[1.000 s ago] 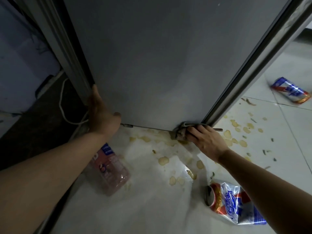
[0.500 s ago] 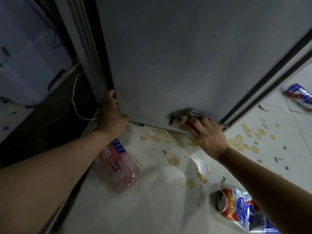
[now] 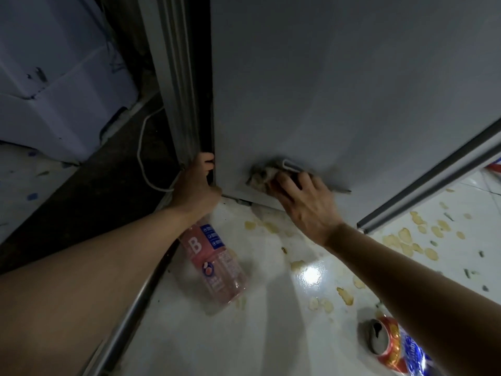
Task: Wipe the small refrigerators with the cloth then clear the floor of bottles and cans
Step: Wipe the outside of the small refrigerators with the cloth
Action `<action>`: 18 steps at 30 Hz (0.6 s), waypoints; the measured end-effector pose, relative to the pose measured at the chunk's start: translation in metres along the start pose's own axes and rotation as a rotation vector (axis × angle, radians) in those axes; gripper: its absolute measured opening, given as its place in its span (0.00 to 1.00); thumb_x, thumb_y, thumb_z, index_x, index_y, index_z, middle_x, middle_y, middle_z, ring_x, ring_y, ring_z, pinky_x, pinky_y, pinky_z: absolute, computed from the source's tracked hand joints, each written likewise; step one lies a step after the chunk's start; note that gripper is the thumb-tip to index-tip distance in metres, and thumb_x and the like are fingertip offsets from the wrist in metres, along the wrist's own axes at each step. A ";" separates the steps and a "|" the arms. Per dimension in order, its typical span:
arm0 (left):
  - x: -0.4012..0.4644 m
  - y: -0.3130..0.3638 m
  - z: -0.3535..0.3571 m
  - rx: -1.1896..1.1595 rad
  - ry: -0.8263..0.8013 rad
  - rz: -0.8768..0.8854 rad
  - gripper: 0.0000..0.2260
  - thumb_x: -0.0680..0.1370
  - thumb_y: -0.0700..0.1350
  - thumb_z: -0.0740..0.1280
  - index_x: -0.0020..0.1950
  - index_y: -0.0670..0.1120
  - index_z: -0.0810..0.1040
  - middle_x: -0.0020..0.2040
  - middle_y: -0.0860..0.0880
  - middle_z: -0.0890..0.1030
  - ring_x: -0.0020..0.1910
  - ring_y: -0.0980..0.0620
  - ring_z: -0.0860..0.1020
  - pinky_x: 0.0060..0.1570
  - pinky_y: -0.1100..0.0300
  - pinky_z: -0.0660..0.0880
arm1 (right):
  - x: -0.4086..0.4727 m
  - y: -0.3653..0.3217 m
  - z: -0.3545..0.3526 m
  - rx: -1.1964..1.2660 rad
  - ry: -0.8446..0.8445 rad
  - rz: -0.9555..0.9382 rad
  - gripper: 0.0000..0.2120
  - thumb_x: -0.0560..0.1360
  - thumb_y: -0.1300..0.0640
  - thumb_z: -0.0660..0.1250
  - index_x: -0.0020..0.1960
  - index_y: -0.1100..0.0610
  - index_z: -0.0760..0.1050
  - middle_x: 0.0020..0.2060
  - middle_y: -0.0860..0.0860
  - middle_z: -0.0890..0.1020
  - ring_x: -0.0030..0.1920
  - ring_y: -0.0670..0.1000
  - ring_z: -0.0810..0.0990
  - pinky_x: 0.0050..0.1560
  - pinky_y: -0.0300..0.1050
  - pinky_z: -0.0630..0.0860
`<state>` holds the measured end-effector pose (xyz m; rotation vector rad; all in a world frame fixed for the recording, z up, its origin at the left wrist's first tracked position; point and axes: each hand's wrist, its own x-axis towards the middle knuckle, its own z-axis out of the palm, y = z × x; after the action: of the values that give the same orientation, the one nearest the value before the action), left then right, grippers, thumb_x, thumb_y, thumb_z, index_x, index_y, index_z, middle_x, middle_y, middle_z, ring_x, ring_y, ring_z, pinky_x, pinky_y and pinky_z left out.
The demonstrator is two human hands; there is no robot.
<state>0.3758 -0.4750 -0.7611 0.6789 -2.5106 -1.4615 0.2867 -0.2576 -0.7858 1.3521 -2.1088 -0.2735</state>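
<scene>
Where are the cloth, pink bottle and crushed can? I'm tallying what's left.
cloth (image 3: 267, 173), head view, bunched middle against the fridge side.
pink bottle (image 3: 214, 263), head view, label on its body.
crushed can (image 3: 390, 346), head view, red side near the opening.

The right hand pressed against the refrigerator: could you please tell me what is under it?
Under the right hand is a grey cloth, pressed flat on the refrigerator near its bottom edge. The cloth's upper and left parts show; the rest, and the surface beneath, are covered.

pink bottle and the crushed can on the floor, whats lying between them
In the head view, no other container: between the pink bottle and the crushed can is glossy white floor with yellowish spill blotches and a light glare.
</scene>
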 end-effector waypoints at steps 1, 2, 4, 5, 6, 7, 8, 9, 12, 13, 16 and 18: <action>0.001 -0.001 -0.001 -0.006 -0.009 -0.003 0.27 0.72 0.30 0.64 0.68 0.45 0.64 0.66 0.46 0.72 0.66 0.50 0.70 0.59 0.63 0.66 | 0.003 -0.006 0.006 -0.021 -0.038 -0.035 0.21 0.74 0.61 0.58 0.67 0.54 0.69 0.58 0.54 0.68 0.45 0.56 0.66 0.39 0.49 0.71; 0.001 -0.002 -0.003 -0.012 -0.017 -0.006 0.26 0.72 0.30 0.64 0.68 0.46 0.64 0.66 0.46 0.72 0.66 0.50 0.70 0.59 0.63 0.65 | 0.004 -0.013 0.013 -0.030 -0.094 -0.069 0.23 0.71 0.60 0.62 0.67 0.53 0.71 0.58 0.53 0.68 0.46 0.56 0.66 0.41 0.49 0.71; 0.002 -0.004 -0.006 -0.023 -0.039 0.002 0.26 0.73 0.31 0.64 0.68 0.47 0.65 0.67 0.46 0.72 0.67 0.50 0.70 0.60 0.62 0.65 | 0.010 -0.031 0.023 -0.007 -0.255 -0.129 0.27 0.67 0.59 0.69 0.66 0.49 0.73 0.57 0.51 0.70 0.48 0.55 0.66 0.43 0.49 0.71; 0.003 -0.005 -0.008 -0.030 -0.054 0.009 0.26 0.73 0.31 0.65 0.68 0.47 0.65 0.67 0.47 0.72 0.67 0.51 0.70 0.61 0.62 0.65 | 0.014 -0.038 0.025 -0.006 -0.356 -0.165 0.28 0.67 0.57 0.70 0.66 0.48 0.72 0.57 0.50 0.70 0.49 0.55 0.67 0.44 0.48 0.71; 0.003 -0.006 -0.010 -0.037 -0.074 0.014 0.26 0.73 0.32 0.65 0.68 0.48 0.65 0.67 0.47 0.72 0.67 0.52 0.70 0.61 0.61 0.66 | 0.018 -0.043 0.027 -0.010 -0.461 -0.193 0.28 0.69 0.56 0.69 0.68 0.47 0.69 0.59 0.49 0.69 0.51 0.54 0.68 0.46 0.47 0.71; 0.002 -0.007 -0.012 -0.045 -0.094 0.018 0.27 0.72 0.33 0.66 0.69 0.48 0.65 0.67 0.48 0.72 0.67 0.53 0.69 0.62 0.61 0.66 | 0.020 -0.046 0.027 -0.022 -0.530 -0.210 0.28 0.71 0.56 0.69 0.69 0.47 0.67 0.60 0.49 0.68 0.53 0.54 0.68 0.48 0.47 0.70; 0.002 -0.008 -0.015 -0.054 -0.115 0.021 0.27 0.72 0.33 0.66 0.68 0.49 0.65 0.67 0.48 0.72 0.67 0.54 0.69 0.63 0.60 0.67 | 0.022 -0.047 0.025 -0.036 -0.511 -0.212 0.27 0.71 0.57 0.69 0.69 0.48 0.67 0.60 0.50 0.67 0.52 0.54 0.68 0.48 0.48 0.70; 0.002 -0.008 -0.017 -0.067 -0.138 0.027 0.27 0.72 0.32 0.66 0.68 0.48 0.66 0.67 0.48 0.73 0.66 0.56 0.69 0.62 0.60 0.67 | 0.024 -0.045 0.022 -0.043 -0.424 -0.191 0.25 0.71 0.57 0.69 0.67 0.49 0.70 0.59 0.51 0.68 0.50 0.54 0.68 0.46 0.48 0.69; 0.004 -0.009 -0.023 -0.081 -0.167 0.072 0.26 0.72 0.31 0.65 0.68 0.46 0.67 0.62 0.50 0.75 0.63 0.59 0.70 0.60 0.64 0.67 | 0.041 -0.035 0.011 -0.030 -0.049 -0.024 0.17 0.78 0.59 0.57 0.65 0.55 0.73 0.57 0.54 0.68 0.44 0.55 0.65 0.39 0.48 0.63; 0.005 -0.010 -0.024 -0.078 -0.166 0.078 0.25 0.72 0.31 0.65 0.67 0.46 0.67 0.60 0.51 0.75 0.63 0.58 0.71 0.60 0.65 0.66 | 0.048 -0.032 0.007 -0.041 -0.003 -0.004 0.18 0.78 0.60 0.54 0.66 0.56 0.72 0.58 0.54 0.67 0.44 0.55 0.65 0.39 0.49 0.65; 0.006 -0.013 -0.025 -0.064 -0.157 0.065 0.24 0.73 0.34 0.66 0.68 0.46 0.67 0.62 0.50 0.76 0.62 0.59 0.71 0.64 0.62 0.67 | 0.060 -0.039 0.006 -0.097 -0.068 -0.110 0.25 0.71 0.56 0.64 0.68 0.51 0.71 0.59 0.53 0.65 0.47 0.56 0.65 0.41 0.49 0.70; 0.007 -0.017 -0.025 -0.034 -0.146 0.056 0.25 0.73 0.32 0.65 0.68 0.46 0.67 0.65 0.47 0.75 0.64 0.56 0.71 0.66 0.60 0.67 | 0.061 -0.055 0.014 -0.141 -0.243 -0.227 0.27 0.70 0.55 0.65 0.69 0.46 0.69 0.60 0.51 0.65 0.49 0.54 0.64 0.44 0.47 0.70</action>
<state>0.3833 -0.5050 -0.7637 0.5090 -2.5821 -1.5833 0.3021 -0.3382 -0.7998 1.5377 -2.0802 -0.6988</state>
